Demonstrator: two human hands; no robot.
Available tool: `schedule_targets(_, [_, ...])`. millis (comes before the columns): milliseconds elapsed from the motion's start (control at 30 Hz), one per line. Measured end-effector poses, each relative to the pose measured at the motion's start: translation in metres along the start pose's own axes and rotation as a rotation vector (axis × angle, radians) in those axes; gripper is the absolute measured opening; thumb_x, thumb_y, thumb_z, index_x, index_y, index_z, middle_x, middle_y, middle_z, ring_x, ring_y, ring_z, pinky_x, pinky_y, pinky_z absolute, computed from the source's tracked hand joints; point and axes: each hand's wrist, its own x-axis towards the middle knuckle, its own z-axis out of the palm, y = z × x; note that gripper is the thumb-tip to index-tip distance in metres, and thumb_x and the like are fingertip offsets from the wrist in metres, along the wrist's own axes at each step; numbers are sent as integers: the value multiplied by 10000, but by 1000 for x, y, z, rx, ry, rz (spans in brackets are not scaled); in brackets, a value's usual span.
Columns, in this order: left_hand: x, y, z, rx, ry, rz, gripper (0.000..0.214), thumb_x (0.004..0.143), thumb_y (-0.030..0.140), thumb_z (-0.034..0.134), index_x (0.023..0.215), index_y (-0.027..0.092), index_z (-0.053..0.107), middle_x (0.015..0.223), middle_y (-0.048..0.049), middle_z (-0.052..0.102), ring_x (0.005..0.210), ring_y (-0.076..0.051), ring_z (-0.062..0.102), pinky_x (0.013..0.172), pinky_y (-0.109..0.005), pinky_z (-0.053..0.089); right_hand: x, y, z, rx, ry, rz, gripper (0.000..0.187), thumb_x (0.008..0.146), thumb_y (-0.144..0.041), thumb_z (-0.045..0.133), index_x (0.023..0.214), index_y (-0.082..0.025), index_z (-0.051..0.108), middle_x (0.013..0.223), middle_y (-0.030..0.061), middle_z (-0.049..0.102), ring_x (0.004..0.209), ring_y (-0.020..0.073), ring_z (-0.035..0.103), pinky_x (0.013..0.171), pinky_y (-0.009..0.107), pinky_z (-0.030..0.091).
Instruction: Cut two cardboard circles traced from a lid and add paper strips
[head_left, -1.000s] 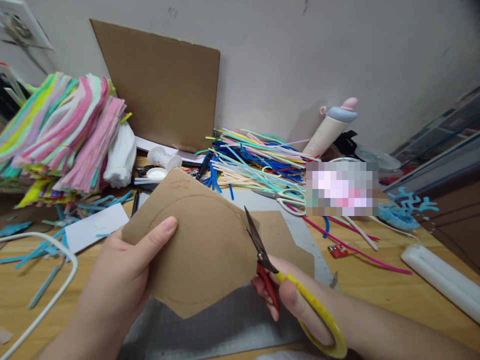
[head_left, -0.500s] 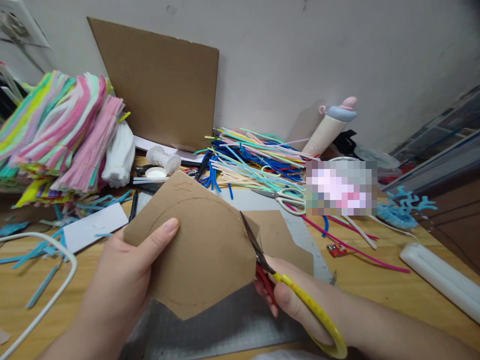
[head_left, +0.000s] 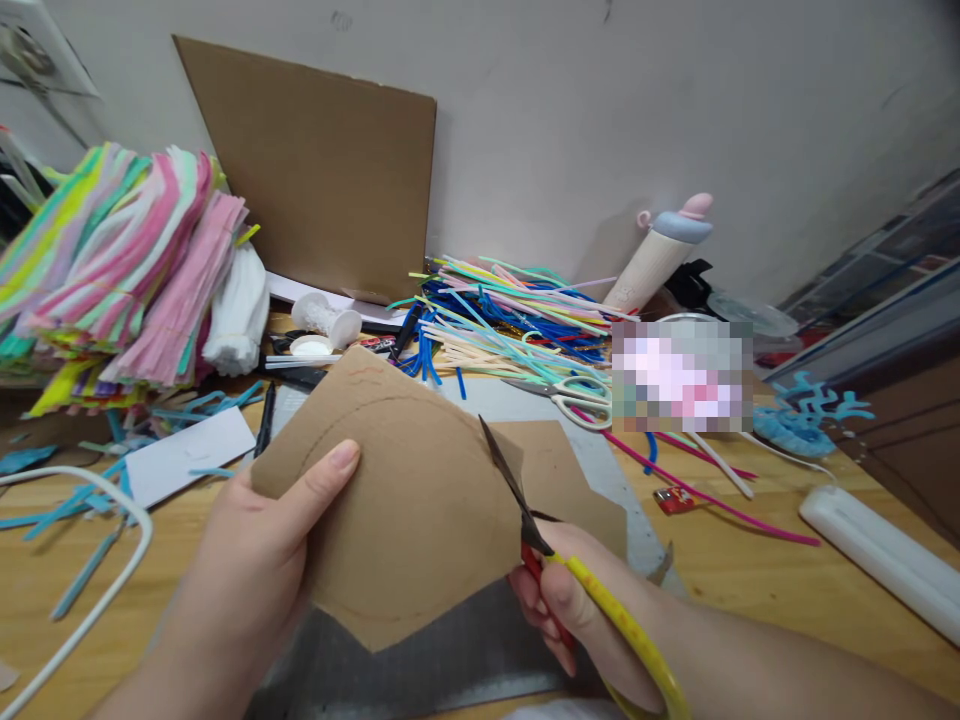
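Note:
My left hand [head_left: 281, 535] grips a piece of brown cardboard [head_left: 409, 505] by its left side, thumb on top. A curved pencil line runs across the cardboard, and its edges are cut at angles. In my right hand [head_left: 570, 590] are scissors [head_left: 611, 605] with yellow and red handles and dark blades. The blades are spread around the right edge of the cardboard, one above it and the other mostly hidden. Behind them, a second cardboard piece [head_left: 574, 475] lies on the grey cutting mat [head_left: 450, 655].
Bundles of pipe cleaners [head_left: 127, 270] stand at left, with loose ones [head_left: 510, 310] at the back. White-handled scissors [head_left: 577, 395] lie near them. A large cardboard sheet [head_left: 322, 170] and a bottle [head_left: 656, 260] lean on the wall. A white bar [head_left: 885, 555] is at right.
The held cardboard has shifted slightly down and to the right. My right hand and the scissors have moved a little the same way, and the blades are still at the cardboard's right edge.

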Motion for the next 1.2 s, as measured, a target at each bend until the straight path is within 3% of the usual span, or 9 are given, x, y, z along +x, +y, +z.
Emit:
schedule_targets(333, [2,2,1,11,-3,6,571,526,352,859,1054,209,695,767,-44,779,463,-207,675,423,-297,565,-1,0,-4,32,-3,4,621,797,-803,324,671,-198,380,520,-69,329,341,33,297,286,142,290])
schedule_targets(600, [3,3,-2,19,8,5,474,527,363,860,945,207,697,723,-29,771,469,-208,680,416,-285,560,1,3,-3,124,-19,44,606,783,-794,378,675,-198,386,498,-85,323,330,30,274,266,141,318])
schedule_targets(867, [4,2,-9,92,-90,-65,446,528,360,867,915,208,707,761,-45,778,548,-250,710,472,-339,590,2,-14,-23,10,-123,46,668,792,-811,292,831,-168,468,686,-21,431,476,79,445,436,205,386])
schedule_targets(1200, [5,1,-8,84,-128,-113,466,536,355,864,954,208,723,751,-50,779,565,-256,718,503,-349,600,-3,-24,-32,-109,-172,27,676,815,-793,260,897,-165,498,799,19,479,648,131,472,580,256,426])
